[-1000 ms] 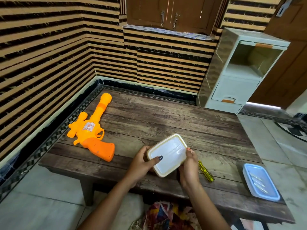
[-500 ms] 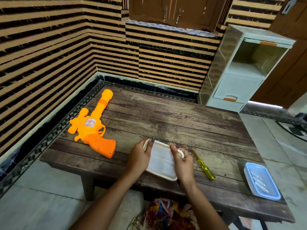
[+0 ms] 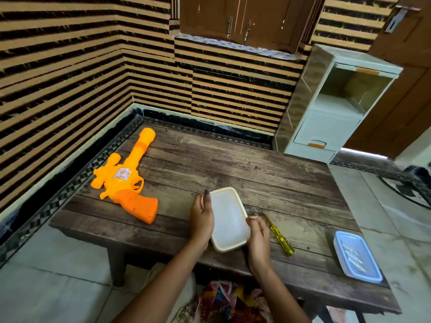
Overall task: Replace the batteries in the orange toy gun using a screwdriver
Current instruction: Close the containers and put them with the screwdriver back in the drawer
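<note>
The orange toy gun (image 3: 127,180) lies on its side at the left of the wooden table (image 3: 256,173), barrel pointing away from me. A cream-rimmed white plastic container (image 3: 228,217) sits near the table's front edge. My left hand (image 3: 201,217) holds its left side, with one finger up along its far corner. My right hand (image 3: 257,236) grips its near right edge. Just right of that hand lies a yellow-handled screwdriver (image 3: 279,235). At the front right corner stands a blue-lidded box (image 3: 356,256) with several batteries visible inside.
A striped wall runs close along the table's left and far sides. A pale plastic drawer cabinet (image 3: 331,117) stands past the far right corner. Tiled floor lies to the right, and colourful cloth (image 3: 228,301) shows below the table's front edge.
The white container, held tilted up a second ago, has been turned and lowered flat onto the table between both hands. The gun, screwdriver and blue box have not moved.
</note>
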The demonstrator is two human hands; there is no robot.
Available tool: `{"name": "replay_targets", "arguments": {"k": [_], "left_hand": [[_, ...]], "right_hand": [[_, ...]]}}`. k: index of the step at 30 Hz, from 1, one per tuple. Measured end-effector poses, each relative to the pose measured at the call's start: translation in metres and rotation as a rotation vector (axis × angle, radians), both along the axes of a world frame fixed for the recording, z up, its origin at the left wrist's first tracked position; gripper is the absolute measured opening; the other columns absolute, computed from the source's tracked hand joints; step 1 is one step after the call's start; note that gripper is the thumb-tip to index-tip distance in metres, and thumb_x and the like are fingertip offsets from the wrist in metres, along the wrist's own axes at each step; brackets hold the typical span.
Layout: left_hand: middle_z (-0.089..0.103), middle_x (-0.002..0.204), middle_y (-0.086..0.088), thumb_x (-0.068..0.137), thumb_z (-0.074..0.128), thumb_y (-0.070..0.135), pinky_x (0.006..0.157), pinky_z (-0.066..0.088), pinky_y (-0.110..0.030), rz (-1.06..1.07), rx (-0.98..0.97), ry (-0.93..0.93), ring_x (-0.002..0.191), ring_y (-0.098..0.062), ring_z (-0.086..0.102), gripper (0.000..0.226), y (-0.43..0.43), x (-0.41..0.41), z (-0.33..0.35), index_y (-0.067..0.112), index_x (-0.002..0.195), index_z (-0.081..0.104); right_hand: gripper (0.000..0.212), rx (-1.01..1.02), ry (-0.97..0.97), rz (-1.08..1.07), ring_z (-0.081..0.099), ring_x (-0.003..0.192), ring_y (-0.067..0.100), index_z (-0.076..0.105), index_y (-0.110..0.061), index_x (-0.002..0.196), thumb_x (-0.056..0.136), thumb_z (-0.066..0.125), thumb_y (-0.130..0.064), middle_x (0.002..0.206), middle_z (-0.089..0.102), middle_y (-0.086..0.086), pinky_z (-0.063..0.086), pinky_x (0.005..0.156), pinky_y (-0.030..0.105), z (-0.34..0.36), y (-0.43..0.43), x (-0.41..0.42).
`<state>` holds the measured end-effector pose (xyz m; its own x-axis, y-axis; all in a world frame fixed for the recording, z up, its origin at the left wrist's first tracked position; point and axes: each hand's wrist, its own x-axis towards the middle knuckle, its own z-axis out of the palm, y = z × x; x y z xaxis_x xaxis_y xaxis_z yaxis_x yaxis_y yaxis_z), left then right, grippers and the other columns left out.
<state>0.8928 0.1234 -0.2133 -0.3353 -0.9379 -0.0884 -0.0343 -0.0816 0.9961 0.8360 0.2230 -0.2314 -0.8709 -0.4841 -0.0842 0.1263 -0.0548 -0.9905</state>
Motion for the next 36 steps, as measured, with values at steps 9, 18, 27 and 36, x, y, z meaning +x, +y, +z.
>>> {"name": "replay_targets", "arguments": {"k": [9, 18, 27, 36], "left_hand": [[0.05, 0.062, 0.007, 0.1, 0.035, 0.025, 0.056, 0.024, -0.025, -0.294, -0.442, -0.344, 0.066, -0.02, 0.053, 0.021, -0.003, 0.013, 0.006, 0.015, 0.091, 0.052], [0.065, 0.099, -0.019, 0.1, 0.032, 0.025, 0.059, 0.028, -0.025, -0.249, -0.445, -0.37, 0.089, -0.033, 0.06, 0.031, -0.002, 0.007, 0.002, 0.007, 0.11, 0.056], [0.066, 0.095, -0.015, 0.099, 0.036, 0.024, 0.065, 0.039, -0.031, -0.251, -0.401, -0.382, 0.089, -0.032, 0.061, 0.026, -0.002, 0.013, 0.0, 0.01, 0.109, 0.056], [0.064, 0.111, -0.006, 0.095, 0.045, 0.034, 0.08, 0.048, -0.033, -0.343, -0.299, -0.358, 0.098, -0.025, 0.061, 0.036, 0.016, 0.03, -0.014, 0.017, 0.127, 0.044]], "right_hand": [[0.027, 0.096, 0.063, 0.17, 0.064, 0.07, 0.009, 0.064, -0.021, 0.095, 0.098, 0.039, -0.032, 0.081, 0.069, -0.004, 0.05, 0.059, 0.022, 0.015, -0.003, 0.001], [0.03, 0.165, 0.07, 0.132, 0.065, 0.067, 0.011, 0.061, -0.011, 0.1, 0.097, 0.041, -0.033, 0.084, 0.069, 0.005, 0.05, 0.055, 0.021, 0.013, -0.009, -0.001], [0.031, 0.238, 0.054, 0.138, 0.062, 0.07, 0.021, 0.061, -0.012, 0.092, 0.096, 0.043, -0.037, 0.08, 0.067, 0.005, 0.048, 0.064, 0.032, 0.012, -0.013, -0.005], [0.015, 0.262, -0.017, 0.088, 0.056, 0.078, 0.019, 0.048, -0.018, 0.088, 0.093, 0.052, -0.032, 0.088, 0.059, 0.002, 0.042, 0.073, 0.033, 0.011, -0.009, -0.009]]}}
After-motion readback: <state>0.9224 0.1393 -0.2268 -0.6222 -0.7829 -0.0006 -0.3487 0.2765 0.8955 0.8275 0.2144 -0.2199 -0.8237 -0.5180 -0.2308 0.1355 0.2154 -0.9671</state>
